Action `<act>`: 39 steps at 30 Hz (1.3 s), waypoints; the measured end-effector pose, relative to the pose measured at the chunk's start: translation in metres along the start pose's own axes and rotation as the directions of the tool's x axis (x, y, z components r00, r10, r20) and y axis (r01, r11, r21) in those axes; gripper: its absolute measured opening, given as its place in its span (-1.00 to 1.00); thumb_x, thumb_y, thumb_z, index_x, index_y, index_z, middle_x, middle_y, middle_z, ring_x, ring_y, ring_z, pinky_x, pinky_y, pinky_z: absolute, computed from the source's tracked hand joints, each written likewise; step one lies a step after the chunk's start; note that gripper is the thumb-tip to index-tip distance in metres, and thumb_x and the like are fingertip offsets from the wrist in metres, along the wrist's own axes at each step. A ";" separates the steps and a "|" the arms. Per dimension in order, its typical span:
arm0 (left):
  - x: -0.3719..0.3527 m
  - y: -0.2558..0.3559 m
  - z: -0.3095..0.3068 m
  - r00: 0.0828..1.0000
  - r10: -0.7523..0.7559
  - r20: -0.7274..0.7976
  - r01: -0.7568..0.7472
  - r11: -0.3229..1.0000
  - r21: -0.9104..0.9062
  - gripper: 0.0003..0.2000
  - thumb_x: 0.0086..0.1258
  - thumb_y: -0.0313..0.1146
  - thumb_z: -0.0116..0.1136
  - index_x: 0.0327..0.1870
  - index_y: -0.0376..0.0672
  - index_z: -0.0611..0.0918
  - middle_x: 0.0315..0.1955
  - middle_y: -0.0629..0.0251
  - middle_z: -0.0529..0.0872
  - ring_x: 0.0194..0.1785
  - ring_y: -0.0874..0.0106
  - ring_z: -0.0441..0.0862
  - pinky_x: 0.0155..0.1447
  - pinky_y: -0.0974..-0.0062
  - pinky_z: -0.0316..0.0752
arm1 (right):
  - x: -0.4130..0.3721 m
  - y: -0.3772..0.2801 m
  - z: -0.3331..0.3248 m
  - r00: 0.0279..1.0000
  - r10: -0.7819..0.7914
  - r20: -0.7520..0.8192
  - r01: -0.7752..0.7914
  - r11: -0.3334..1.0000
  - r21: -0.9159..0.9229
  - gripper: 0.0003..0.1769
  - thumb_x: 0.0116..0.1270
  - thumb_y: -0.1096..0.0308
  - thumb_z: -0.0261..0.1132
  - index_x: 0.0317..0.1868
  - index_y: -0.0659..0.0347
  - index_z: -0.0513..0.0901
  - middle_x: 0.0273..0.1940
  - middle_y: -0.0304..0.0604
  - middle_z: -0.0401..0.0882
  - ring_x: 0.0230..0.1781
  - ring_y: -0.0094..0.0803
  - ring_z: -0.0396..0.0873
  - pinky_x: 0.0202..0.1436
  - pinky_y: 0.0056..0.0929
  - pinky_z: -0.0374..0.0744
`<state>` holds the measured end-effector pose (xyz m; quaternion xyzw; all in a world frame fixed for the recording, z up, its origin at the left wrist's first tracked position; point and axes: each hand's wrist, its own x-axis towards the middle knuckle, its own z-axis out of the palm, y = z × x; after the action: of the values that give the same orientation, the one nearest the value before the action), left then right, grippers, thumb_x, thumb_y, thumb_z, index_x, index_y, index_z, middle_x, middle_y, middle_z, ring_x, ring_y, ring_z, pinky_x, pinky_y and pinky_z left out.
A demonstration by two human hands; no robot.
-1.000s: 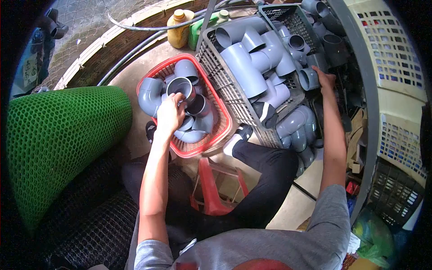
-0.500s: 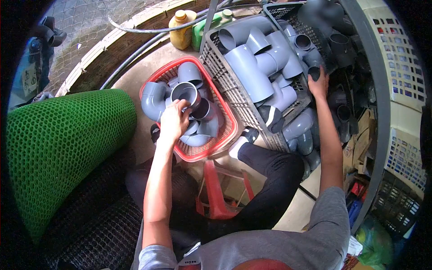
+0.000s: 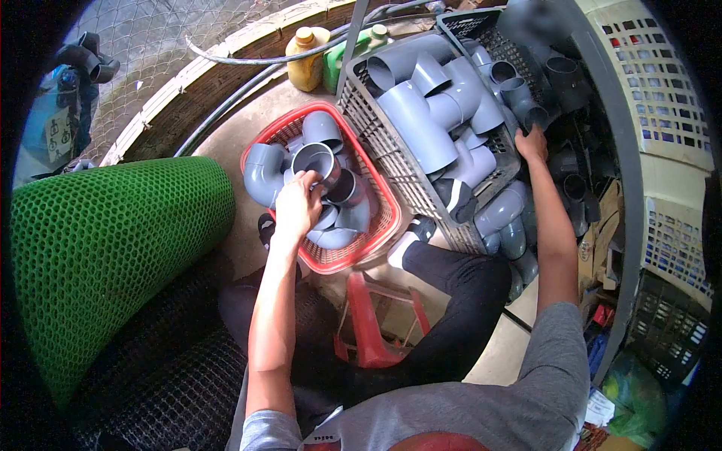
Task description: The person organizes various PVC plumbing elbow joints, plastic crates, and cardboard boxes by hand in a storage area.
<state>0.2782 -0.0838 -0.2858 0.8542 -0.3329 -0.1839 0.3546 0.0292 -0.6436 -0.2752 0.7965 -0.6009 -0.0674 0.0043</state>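
A red basket (image 3: 389, 218) holding several grey pipe fittings stands on the floor in front of me. My left hand (image 3: 299, 201) is closed on the near rim of an upright grey pipe fitting (image 3: 314, 159) inside it. Out to the right, my right hand (image 3: 532, 143) reaches past a dark crate (image 3: 410, 177) full of large grey fittings. Its fingers are closed around a grey elbow fitting (image 3: 531, 114) among other fittings in shadow; the fingertips are partly hidden.
A green mesh roll (image 3: 128, 225) lies at the left. Behind the basket stand a yellow jug (image 3: 304, 64) and a green jug (image 3: 335, 64). A red stool (image 3: 368, 323) is between my legs. A grey post (image 3: 635, 188) and pale crates (image 3: 669, 98) rise at the right.
The fitting at my right hand has turned, its dark opening no longer facing me. My left hand keeps its grip on the same fitting. The whole view has shifted slightly.
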 end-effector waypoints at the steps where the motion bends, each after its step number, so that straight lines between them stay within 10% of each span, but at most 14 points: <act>1: 0.000 -0.002 0.000 1.000 -0.007 -0.022 0.007 1.000 -0.012 -0.86 0.38 -0.42 0.30 -0.10 -0.20 0.71 -0.22 0.01 0.72 -0.09 -0.06 0.71 0.03 0.07 0.58 | 0.003 0.002 0.004 0.994 -0.105 -0.029 0.106 0.993 0.051 -0.14 0.45 -0.11 0.23 0.62 0.17 0.32 0.57 0.17 0.35 0.58 0.13 0.33 0.63 -0.01 0.33; 15: -0.003 -0.008 -0.009 0.998 -0.047 -0.043 0.044 0.996 -0.078 -0.86 0.40 -0.46 0.28 -0.08 -0.21 0.70 -0.20 0.03 0.70 -0.09 -0.02 0.71 0.02 0.12 0.57 | 0.100 -0.027 0.055 0.947 -0.274 0.168 0.193 0.902 0.387 -0.32 0.48 0.15 0.02 0.58 0.11 0.44 0.58 0.10 0.37 0.61 0.06 0.31 0.66 -0.13 0.25; 23: -0.003 -0.009 -0.008 0.998 -0.020 -0.052 0.017 0.998 -0.056 -0.87 0.41 -0.49 0.26 -0.07 -0.22 0.68 -0.21 0.03 0.70 -0.11 -0.03 0.70 0.00 0.15 0.57 | 0.022 -0.055 0.013 0.924 -0.319 -0.210 0.381 0.759 0.527 -0.47 0.45 0.42 0.01 0.36 0.17 0.66 0.31 0.21 0.65 0.39 0.10 0.58 0.49 -0.15 0.48; 27: -0.002 -0.002 -0.009 0.985 -0.017 -0.170 -0.025 0.970 -0.240 -0.86 0.45 -0.52 0.28 -0.03 -0.23 0.67 -0.27 0.17 0.69 -0.24 0.28 0.69 -0.06 0.38 0.56 | -0.088 -0.100 -0.017 0.703 -0.506 -0.500 0.711 0.527 0.466 -0.44 0.42 0.47 0.18 0.43 0.29 0.54 0.34 0.18 0.62 0.42 0.08 0.55 0.49 -0.15 0.48; 30: 0.000 0.000 -0.022 0.993 -0.115 0.042 0.110 0.700 -0.706 -0.86 0.55 -0.45 0.27 0.03 -0.24 0.65 -0.23 0.38 0.70 -0.21 0.56 0.63 -0.03 0.50 0.55 | -0.189 -0.134 -0.045 0.626 -0.616 -0.479 0.744 0.288 0.603 -0.38 0.35 0.46 0.40 0.43 0.32 0.53 0.37 0.12 0.60 0.45 -0.02 0.54 0.52 -0.12 0.46; 31: -0.001 0.004 -0.027 0.992 -0.119 0.041 0.113 0.701 -0.704 -0.86 0.55 -0.45 0.27 0.03 -0.24 0.65 -0.23 0.38 0.70 -0.21 0.56 0.63 -0.03 0.50 0.55 | -0.222 -0.140 -0.048 0.640 -0.660 -0.394 0.658 0.205 0.724 -0.32 0.32 0.42 0.47 0.44 0.34 0.51 0.42 0.11 0.55 0.47 -0.05 0.51 0.53 -0.11 0.44; 33: -0.001 0.018 -0.027 0.986 -0.112 0.126 0.152 0.276 -0.949 -0.83 0.59 -0.43 0.24 0.09 -0.26 0.64 -0.24 0.37 0.70 -0.22 0.54 0.62 -0.02 0.50 0.57 | -0.285 -0.152 -0.049 0.647 -0.745 -0.165 0.310 0.059 0.949 -0.07 0.21 0.32 0.61 0.53 0.35 0.37 0.51 0.15 0.41 0.52 -0.05 0.43 0.56 -0.08 0.41; 39: -0.006 0.019 -0.006 0.986 0.016 0.165 0.165 -0.019 -0.986 -0.70 0.60 -0.38 0.28 0.24 -0.28 0.59 -0.15 0.30 0.72 -0.22 0.54 0.64 -0.09 0.53 0.57 | -0.380 -0.175 -0.041 0.755 -0.638 -0.154 0.340 0.180 0.923 0.24 -0.03 0.24 0.74 0.59 0.35 0.19 0.44 0.13 0.42 0.46 -0.13 0.45 0.53 -0.11 0.43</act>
<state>0.2692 -0.0870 -0.2671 0.3492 -0.0782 -0.4386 0.8244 0.0996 -0.2342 -0.2109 0.7899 -0.2347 0.1725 -0.5396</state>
